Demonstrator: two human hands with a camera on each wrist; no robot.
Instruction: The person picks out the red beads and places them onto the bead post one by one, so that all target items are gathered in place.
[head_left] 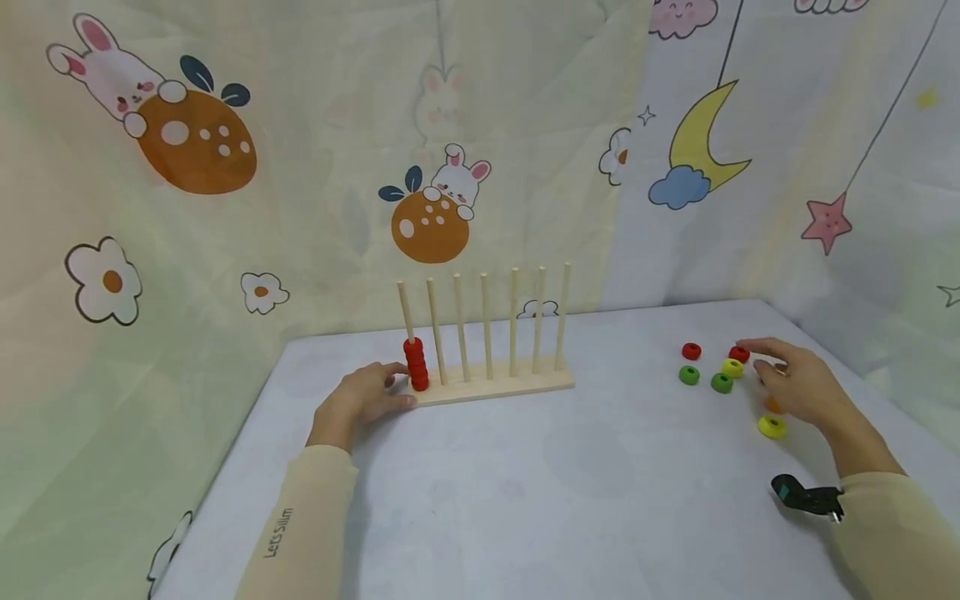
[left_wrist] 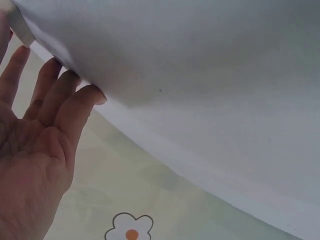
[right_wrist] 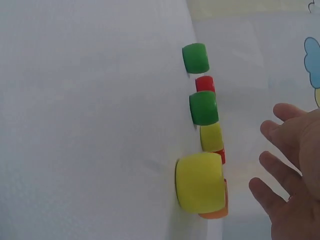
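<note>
A wooden peg rack [head_left: 495, 387] stands on the table with a row of upright pegs. Several red beads [head_left: 417, 367] are stacked on its leftmost peg; the other pegs carry none. My left hand [head_left: 360, 396] holds the left end of the rack's base between thumb and fingers; the left wrist view shows the fingertips [left_wrist: 97, 95] against the white cloth. Over the loose beads at the right hovers my right hand [head_left: 802, 379], fingers spread and holding nothing. Its fingertips are near a red bead [head_left: 738, 354] and a yellow bead [head_left: 732, 368].
Another red bead [head_left: 692, 352], two green beads, one at the left [head_left: 689, 375], a nearer yellow bead [head_left: 772, 427] and a partly covered orange bead [head_left: 774, 405] lie around the right hand. A black device [head_left: 806, 496] sits at the right wrist. Printed curtains [head_left: 322, 208] hang behind the table.
</note>
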